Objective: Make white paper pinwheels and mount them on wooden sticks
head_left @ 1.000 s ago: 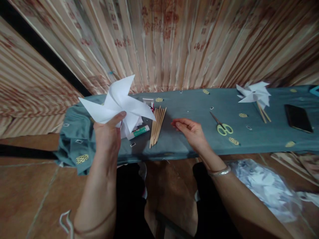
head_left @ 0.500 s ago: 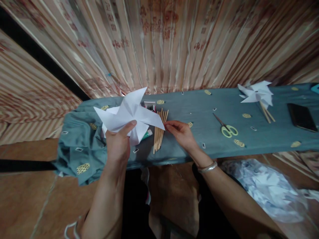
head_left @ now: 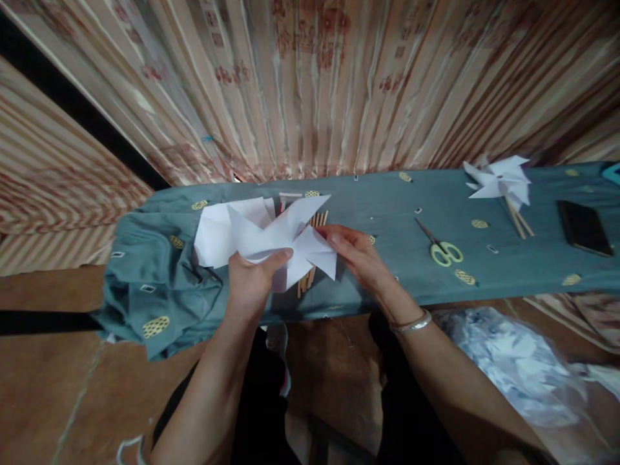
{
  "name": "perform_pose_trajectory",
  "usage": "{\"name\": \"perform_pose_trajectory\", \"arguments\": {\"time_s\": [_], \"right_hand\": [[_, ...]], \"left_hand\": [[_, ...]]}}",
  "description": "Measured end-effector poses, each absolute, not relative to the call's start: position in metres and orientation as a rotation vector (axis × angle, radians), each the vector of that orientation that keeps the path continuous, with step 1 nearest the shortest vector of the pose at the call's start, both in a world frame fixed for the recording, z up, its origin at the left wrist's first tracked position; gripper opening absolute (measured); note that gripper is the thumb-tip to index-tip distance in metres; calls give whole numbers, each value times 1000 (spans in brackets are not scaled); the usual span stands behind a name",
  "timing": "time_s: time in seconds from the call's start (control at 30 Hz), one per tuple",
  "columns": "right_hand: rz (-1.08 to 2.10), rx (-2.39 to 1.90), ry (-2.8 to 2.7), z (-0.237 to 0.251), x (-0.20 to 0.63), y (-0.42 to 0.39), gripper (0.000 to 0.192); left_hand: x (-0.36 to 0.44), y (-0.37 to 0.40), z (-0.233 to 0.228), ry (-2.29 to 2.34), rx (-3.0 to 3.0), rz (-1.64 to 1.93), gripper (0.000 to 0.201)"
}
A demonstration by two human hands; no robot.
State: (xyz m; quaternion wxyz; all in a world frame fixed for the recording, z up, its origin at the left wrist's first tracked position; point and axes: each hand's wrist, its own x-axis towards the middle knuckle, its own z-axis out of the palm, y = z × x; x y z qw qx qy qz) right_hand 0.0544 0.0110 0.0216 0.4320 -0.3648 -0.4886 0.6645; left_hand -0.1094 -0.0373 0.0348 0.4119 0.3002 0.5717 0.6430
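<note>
At frame centre, the left hand [head_left: 252, 284] pinches the paper pinwheel [head_left: 268, 239] flat above the sticks [head_left: 310, 258], so the right hand [head_left: 356, 255] can grasp its blade.

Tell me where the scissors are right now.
In the head view, the scissors lie on the teal cloth, right of the right hand and left of the finished pinwheel.
</note>
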Motion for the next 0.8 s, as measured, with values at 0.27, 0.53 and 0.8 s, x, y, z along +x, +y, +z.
{"name": "perform_pose_trajectory", "arguments": {"time_s": [0.27,0.53,0.8], "right_hand": [[1673,-915,-1310,19,57,4,29],[1638,-961,-1322,14,66,2,29],[1459,-999,-1219,-5,64,14,40]], "left_hand": [[-90,-39,38,1461,790,1517,34],[-83,-37,28,1445,912,1467,34],[-116,-23,35,1501,845,1862,35]]}}
